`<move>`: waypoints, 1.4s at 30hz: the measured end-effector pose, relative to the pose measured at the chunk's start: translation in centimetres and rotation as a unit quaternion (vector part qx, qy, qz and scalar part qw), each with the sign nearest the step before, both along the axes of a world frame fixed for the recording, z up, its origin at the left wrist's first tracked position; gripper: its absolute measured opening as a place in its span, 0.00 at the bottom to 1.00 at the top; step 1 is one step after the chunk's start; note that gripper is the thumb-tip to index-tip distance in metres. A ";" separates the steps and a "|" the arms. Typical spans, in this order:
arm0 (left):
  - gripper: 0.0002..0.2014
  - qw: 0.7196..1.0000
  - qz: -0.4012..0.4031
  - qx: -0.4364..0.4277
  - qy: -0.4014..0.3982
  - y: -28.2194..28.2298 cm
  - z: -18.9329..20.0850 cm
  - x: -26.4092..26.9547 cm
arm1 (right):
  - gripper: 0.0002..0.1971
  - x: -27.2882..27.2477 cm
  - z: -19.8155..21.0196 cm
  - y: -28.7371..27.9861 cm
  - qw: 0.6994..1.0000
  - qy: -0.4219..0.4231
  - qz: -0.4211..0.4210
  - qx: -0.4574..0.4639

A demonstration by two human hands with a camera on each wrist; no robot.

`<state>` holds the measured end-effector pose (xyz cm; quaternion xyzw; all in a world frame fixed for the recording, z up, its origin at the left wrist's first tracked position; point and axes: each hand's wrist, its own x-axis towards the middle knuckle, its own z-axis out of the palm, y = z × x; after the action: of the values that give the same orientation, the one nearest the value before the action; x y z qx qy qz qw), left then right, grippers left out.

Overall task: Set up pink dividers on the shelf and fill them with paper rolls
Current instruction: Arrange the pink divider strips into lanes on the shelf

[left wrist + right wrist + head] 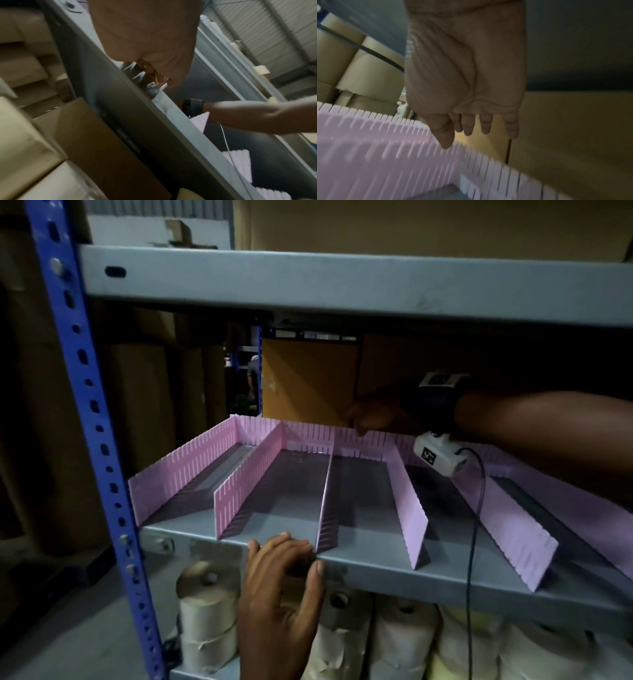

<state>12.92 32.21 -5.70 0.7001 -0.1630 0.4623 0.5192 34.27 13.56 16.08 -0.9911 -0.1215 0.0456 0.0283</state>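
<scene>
Pink slotted dividers stand on the grey shelf (376, 573): a back wall (308, 436) and several front-to-back strips, one of them (325, 494) ending at the front lip. My left hand (301, 556) grips that lip beside the strip's end, fingers on top and thumb on the front face; the left wrist view shows its fingertips (154, 75) curled at the shelf edge (120, 108). My right hand (363, 419) reaches deep inside, just above the back wall (385, 142). Its fingers (485, 124) hang straight and hold nothing. Paper rolls (209, 604) stand on the shelf below.
The upper shelf beam (342, 285) hangs low over the work space. A blue upright (89, 405) bounds the left side. A brown cardboard box (308, 378) sits behind the back wall. A black cable (476, 508) droops from my right wrist across the dividers.
</scene>
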 end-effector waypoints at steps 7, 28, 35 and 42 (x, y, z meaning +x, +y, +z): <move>0.09 1.000 0.023 0.002 0.018 -0.4 -0.1 0.1 | 0.29 2.3 -2.5 0.0 0.998 -0.002 0.019 -0.064; 0.06 0.997 0.081 -0.001 0.013 -1.4 0.0 0.2 | 0.32 4.2 -3.4 -0.4 0.993 -0.044 0.050 -0.094; 0.02 0.995 0.091 0.029 0.012 -1.1 -0.4 0.5 | 0.35 3.8 -3.5 -0.2 0.993 -0.019 0.033 -0.109; 0.04 0.996 0.087 0.020 -0.030 -1.2 -0.8 1.2 | 0.37 2.3 -1.9 -0.1 0.996 -0.006 0.033 -0.082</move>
<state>14.11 30.98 -6.51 0.7079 -0.1263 0.5226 0.4580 36.58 13.42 14.19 -0.9858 -0.1502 0.0501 -0.0551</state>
